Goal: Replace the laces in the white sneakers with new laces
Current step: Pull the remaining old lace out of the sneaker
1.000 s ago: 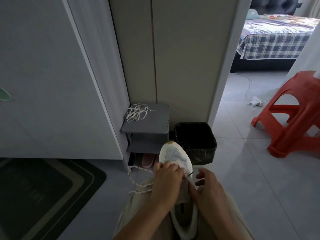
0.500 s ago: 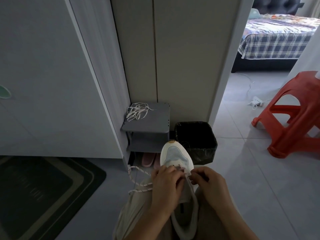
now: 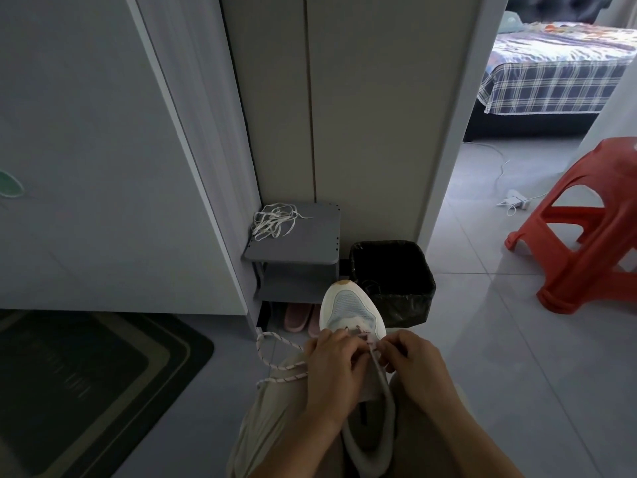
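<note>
Well, on the head view I see the white sneaker (image 3: 351, 313) propped on the lap, toe away, eyelets up for threading. Both the left hand (image 3: 332, 369) and right hand (image 3: 415, 369) curl tight at the lowest eyelets, each pinching the speckled lace (image 3: 275, 335). Flat white laces (image 3: 274, 220) lie aside on the grey shelf (image 3: 306, 244).
</note>
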Motion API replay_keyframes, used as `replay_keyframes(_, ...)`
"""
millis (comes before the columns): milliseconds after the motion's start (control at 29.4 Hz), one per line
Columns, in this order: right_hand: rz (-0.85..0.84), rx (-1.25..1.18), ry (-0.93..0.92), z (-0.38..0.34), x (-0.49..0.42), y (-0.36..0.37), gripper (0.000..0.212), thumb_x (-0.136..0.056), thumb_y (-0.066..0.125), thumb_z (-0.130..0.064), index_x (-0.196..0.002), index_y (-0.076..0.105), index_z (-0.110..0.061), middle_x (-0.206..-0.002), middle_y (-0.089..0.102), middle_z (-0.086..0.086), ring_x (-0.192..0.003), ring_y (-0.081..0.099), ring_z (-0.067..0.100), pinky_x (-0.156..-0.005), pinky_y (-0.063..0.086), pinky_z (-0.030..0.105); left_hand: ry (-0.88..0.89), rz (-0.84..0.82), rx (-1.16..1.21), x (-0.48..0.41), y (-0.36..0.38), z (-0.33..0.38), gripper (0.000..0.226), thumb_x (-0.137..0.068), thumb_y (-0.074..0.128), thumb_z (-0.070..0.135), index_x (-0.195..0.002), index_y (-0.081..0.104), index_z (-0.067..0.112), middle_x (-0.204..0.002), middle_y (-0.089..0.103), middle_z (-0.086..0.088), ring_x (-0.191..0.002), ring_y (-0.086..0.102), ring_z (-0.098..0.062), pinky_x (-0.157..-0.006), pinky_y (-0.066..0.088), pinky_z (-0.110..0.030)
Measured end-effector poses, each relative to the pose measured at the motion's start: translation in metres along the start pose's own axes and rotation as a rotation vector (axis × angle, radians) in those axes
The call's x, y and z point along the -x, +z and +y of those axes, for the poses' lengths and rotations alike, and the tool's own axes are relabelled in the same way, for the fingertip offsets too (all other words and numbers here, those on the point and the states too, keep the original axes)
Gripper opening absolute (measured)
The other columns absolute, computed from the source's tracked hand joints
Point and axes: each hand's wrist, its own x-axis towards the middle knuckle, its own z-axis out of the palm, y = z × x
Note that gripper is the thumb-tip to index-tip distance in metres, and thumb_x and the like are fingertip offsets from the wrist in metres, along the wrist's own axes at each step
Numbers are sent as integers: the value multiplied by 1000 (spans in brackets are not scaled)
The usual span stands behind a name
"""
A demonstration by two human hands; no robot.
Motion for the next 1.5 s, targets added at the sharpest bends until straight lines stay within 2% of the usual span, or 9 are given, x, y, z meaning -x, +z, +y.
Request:
replay_keyframes(272,-29,158,-23,-2,16,2,38,-89,55,-36,-124,43,-27,-88,53,-20,-79,53,-1,-68,42,10,38,-162,91,-8,-12,-10,37,-78,40,47,-79,67,22,-86,64,11,-89,53,-8,-81,29,-18)
replay_keyframes(442,100,156,-32,7,19,3,30,-91,54,-28,-121,51,-30,-104,61,-13,-89,55,5,-81,43,16,185,-20,-73,4,-30,-8,16,-82,46,30,-72,59,28,-72,56,17,-77,43,1,-78,28,-18)
replay_keyframes(544,126,194,-84,9,17,2,31,-91,53,-23,-121,52,-32,-104,55,-16,-83,51,1,-77,41,12,-84,182,13,9,-58,-32,12,-84,59,18,-80,56,28,-75,55,13,-74,52,-3,-78,44,-32)
replay_keyframes(749,119,365,-351,-1,24,7,41,-96,44,-29,-133,36,-42,-114,48,-16,-89,52,2,-79,44,12,-230,120,-233,10,-60,-39,71,-64,82,33,-123,53,5,-116,59,-18,-103,59,-36,-81,47,-51)
replay_keyframes(953,138,647,-444,-10,12,17,47,-62,82,-38,-105,64,-38,-87,55,-4,-77,57,15,-63,48,25,-50,51,-178,24,-21,-11,44,-72,45,60,-92,48,21,-99,58,0,-93,54,-15,-80,39,-27)
replay_keyframes(1123,38,746,-503,-29,-12,19,33,-95,43,-38,-123,52,-24,-122,45,-1,-116,39,17,-102,29,30,-42,74,-252,21,-18,-19,31,-73,42,42,-67,66,23,-86,65,2,-88,48,-14,-78,45,-29)
replay_keyframes(1225,-31,367,-487,-19,-10,-4,8,-91,54,-26,-88,62,-26,-93,49,-10,-88,47,1,-82,37,14,-76,138,-191,26,-22,-24,26,-74,43,34,-60,62,21,-82,60,4,-83,40,-11,-78,32,-25)
replay_keyframes(1293,111,104,-369,7,-4,-29,28,-84,64,-11,-70,53,-33,-80,50,-10,-72,50,2,-68,38,10,-82,154,-139,28,-26,-25,23,-76,44,32,-60,58,22,-82,55,7,-82,38,-8,-78,29,-22)
replay_keyframes(1497,299,-28,-255,37,12,-17,23,-82,64,-6,-89,60,-27,-98,54,-6,-79,52,4,-71,40,10,68,42,8,27,-39,-11,12,-81,48,26,-69,52,24,-71,44,20,-71,34,18,-68,23,6)
